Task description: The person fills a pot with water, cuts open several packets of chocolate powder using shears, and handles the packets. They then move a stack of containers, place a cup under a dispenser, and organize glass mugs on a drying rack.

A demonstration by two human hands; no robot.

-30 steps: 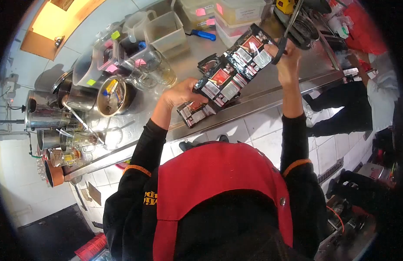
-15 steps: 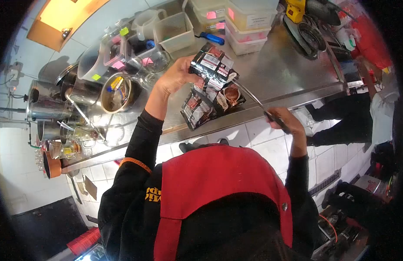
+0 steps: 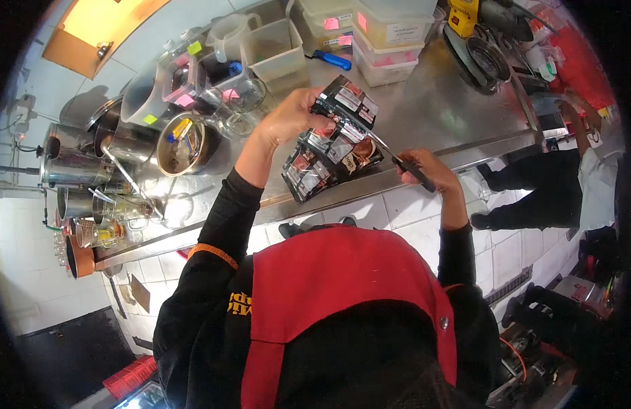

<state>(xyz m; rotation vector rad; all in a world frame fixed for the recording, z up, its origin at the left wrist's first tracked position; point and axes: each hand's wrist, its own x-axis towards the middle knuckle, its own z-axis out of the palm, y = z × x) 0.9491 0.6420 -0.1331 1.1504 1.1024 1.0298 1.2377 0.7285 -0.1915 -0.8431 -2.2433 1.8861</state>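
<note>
Pinched between the thumb and fingers of my left hand (image 3: 291,117) is a black printed packet (image 3: 356,100), raised above the steel counter. My right hand (image 3: 430,169) grips the dark handle of a knife (image 3: 378,141). Its narrow blade points up and left and lies against the packet near my left thumb; whether it has cut in cannot be made out. Beneath are several more black packets (image 3: 309,170) with brown pictures and white labels, at the counter's front edge. Part of them is covered by my left hand and the raised packet.
The steel counter (image 3: 458,109) holds stacked plastic tubs (image 3: 390,54), a blue-handled tool (image 3: 332,60), an open plastic bin (image 3: 274,51) and a round container (image 3: 180,146) with small items. Metal pots (image 3: 60,157) stand at left. Another person's dark-trousered legs (image 3: 540,184) are at right.
My right hand has moved left and up, bringing the knife blade along the packet's edge. My left hand has shifted slightly right, and the held packet has turned and moved right.
</note>
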